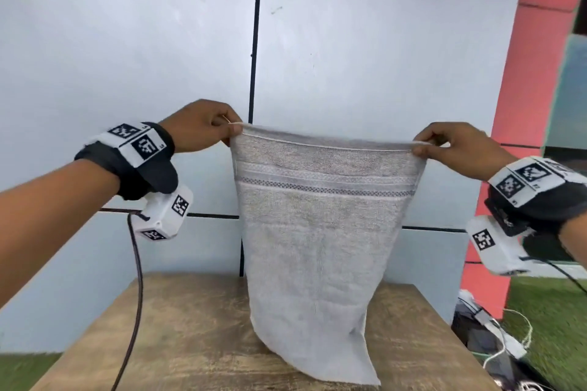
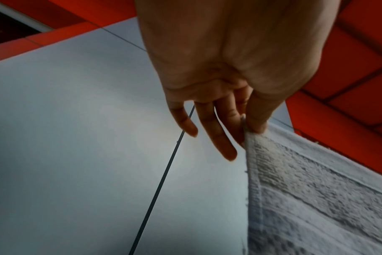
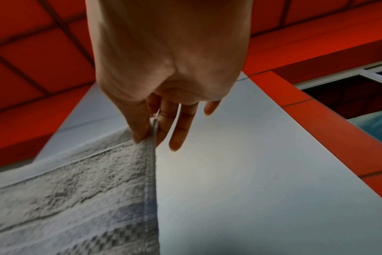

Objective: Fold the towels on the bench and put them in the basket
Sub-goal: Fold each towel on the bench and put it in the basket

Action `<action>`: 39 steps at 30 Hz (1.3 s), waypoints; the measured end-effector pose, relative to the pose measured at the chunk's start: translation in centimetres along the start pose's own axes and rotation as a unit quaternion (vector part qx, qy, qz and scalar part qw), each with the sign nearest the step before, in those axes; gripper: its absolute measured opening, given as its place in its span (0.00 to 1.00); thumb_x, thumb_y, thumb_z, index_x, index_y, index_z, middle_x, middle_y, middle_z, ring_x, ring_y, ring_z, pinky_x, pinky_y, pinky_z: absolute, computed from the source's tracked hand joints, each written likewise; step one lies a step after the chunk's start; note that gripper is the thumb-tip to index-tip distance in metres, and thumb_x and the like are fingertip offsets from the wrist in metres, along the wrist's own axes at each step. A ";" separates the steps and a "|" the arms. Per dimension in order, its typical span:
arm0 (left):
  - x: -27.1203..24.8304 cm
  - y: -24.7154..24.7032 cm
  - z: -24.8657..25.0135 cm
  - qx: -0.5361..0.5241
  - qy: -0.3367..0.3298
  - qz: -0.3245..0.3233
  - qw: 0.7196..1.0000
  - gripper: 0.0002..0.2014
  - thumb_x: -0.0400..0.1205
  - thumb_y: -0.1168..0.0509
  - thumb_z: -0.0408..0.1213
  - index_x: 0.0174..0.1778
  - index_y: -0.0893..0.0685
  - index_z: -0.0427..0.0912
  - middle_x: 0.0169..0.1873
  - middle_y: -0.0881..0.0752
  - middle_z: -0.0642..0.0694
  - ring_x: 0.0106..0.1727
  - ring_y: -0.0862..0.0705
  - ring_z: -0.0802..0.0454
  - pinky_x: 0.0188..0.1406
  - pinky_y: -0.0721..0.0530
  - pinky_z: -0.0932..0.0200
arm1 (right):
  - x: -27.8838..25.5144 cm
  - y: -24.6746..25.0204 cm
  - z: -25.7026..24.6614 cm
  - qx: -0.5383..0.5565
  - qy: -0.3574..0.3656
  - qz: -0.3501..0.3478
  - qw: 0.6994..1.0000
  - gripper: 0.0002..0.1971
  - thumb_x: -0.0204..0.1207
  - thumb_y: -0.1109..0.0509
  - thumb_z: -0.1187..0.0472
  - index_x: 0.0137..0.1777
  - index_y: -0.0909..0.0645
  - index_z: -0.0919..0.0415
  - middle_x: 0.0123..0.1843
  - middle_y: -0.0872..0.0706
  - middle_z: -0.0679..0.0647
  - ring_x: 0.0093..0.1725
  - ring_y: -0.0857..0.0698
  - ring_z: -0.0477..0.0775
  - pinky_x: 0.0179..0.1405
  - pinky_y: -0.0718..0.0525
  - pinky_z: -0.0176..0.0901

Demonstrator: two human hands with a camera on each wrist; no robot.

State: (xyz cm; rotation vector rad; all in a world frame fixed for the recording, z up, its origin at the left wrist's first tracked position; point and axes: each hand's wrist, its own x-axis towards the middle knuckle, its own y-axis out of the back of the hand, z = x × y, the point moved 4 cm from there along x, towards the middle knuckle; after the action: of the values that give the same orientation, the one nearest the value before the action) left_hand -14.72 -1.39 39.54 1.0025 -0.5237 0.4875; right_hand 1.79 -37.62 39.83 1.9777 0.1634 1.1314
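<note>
A grey towel (image 1: 320, 232) with a woven band near its top hangs spread out in the air above the wooden bench (image 1: 197, 336). Its lower end trails onto the bench top. My left hand (image 1: 203, 128) pinches the top left corner between thumb and forefinger; in the left wrist view the towel (image 2: 316, 198) hangs from that left hand (image 2: 249, 127), the other fingers loose. My right hand (image 1: 444, 146) pinches the top right corner the same way, and the right wrist view shows the right hand (image 3: 150, 131) on the towel (image 3: 76, 198). No basket is in view.
A pale tiled wall (image 1: 127, 57) stands close behind the bench, with a red pillar (image 1: 527, 105) at the right. Cables and white gear (image 1: 489, 336) lie on the grass (image 1: 559, 320) right of the bench. A dark cable (image 1: 136, 279) hangs from my left wrist.
</note>
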 end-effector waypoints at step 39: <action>2.8 -11.3 -18.7 0.090 0.127 -0.013 0.988 0.05 0.83 0.37 0.39 0.48 0.17 0.43 0.34 0.16 0.49 0.38 0.18 0.50 0.30 0.25 0.62 | 6.7 -22.5 6.9 -0.009 -0.070 -0.104 0.992 0.04 0.74 0.29 0.50 0.39 0.19 0.45 0.44 0.12 0.46 0.50 0.18 0.48 0.56 0.40 0.47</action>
State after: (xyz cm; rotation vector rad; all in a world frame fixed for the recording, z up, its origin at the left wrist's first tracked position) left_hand -2.22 10.33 25.72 1.0994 -0.2414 0.6367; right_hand 17.09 -24.01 26.42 1.9650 0.2777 0.8543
